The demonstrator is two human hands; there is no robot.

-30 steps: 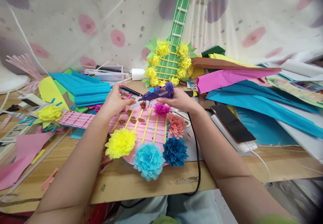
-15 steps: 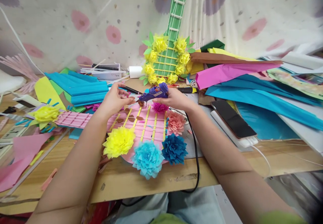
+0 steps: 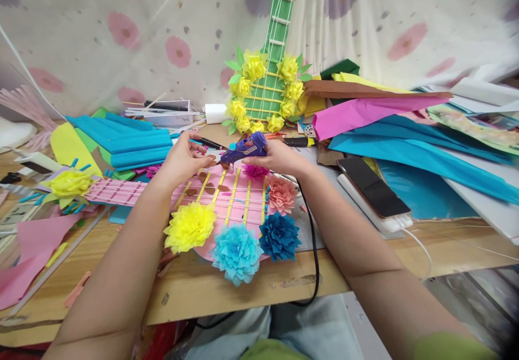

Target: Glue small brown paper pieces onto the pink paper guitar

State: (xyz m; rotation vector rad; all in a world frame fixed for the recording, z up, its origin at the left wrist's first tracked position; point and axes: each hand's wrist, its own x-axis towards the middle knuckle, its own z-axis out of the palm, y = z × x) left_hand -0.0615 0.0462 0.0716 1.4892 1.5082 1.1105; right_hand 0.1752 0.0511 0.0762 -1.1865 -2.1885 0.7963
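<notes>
My right hand point(image 3: 280, 157) is wrapped round a purple hot glue gun point(image 3: 245, 148), whose nozzle points left. Close to that nozzle, my left hand point(image 3: 184, 157) pinches a small brown paper piece point(image 3: 212, 160) between thumb and fingertips. Below both hands lies a pink paper guitar point(image 3: 237, 203) with yellow strips and white strings. Several brown leaf-shaped pieces point(image 3: 210, 188) rest on it. Round its edge sit a yellow flower point(image 3: 190, 227), a light blue flower point(image 3: 237, 253), a dark blue flower point(image 3: 279, 235), a salmon flower point(image 3: 280, 194) and a magenta flower point(image 3: 255, 171).
A green paper guitar point(image 3: 275, 52) with yellow flowers stands upright behind. Folded blue paper point(image 3: 121, 138) lies left; a phone point(image 3: 373, 187) on a white power bank and more coloured sheets point(image 3: 377, 108) lie right. The gun's black cord point(image 3: 314, 252) hangs over the table edge.
The view has shifted slightly, so everything appears a little further left and up. Both hands keep their grips, with the glue gun still close to the brown piece.
</notes>
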